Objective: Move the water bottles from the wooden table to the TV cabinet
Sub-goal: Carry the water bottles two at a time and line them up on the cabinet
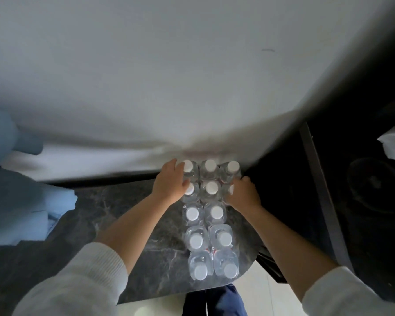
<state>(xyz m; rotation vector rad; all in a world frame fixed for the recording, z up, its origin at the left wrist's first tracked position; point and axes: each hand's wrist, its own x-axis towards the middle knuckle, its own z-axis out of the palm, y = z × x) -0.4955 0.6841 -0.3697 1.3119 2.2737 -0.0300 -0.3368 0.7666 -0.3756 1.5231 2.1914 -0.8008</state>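
Head view, the only one supplied. A block of clear water bottles (209, 215) with white caps stands upright on a dark marbled surface (132, 224), judged to be the TV cabinet top. The bottles are packed touching one another, running from near the person toward the white wall (192, 76). The two rows nearest the wall show three caps across at the far one; the rows nearer the person show two.

The left hand (169, 183) lies against the left flank of the far rows, fingers curved round the outer bottles, thumb beside a cap. The right hand (243, 195) presses the right flank of the same rows, fingers bent and covering most of one cap. Judgement: both hands are squeezing the far bottles inward and toward the wall, so the block sits tight and square on a narrow top. Whether either hand truly grips a bottle or merely pushes it cannot be told.

Hidden or unclear: no wooden table is in view. The right side is too dark to read. Pale blue objects (14, 179) at the left are cut off and cannot be identified. Bottle labels cannot be made out.
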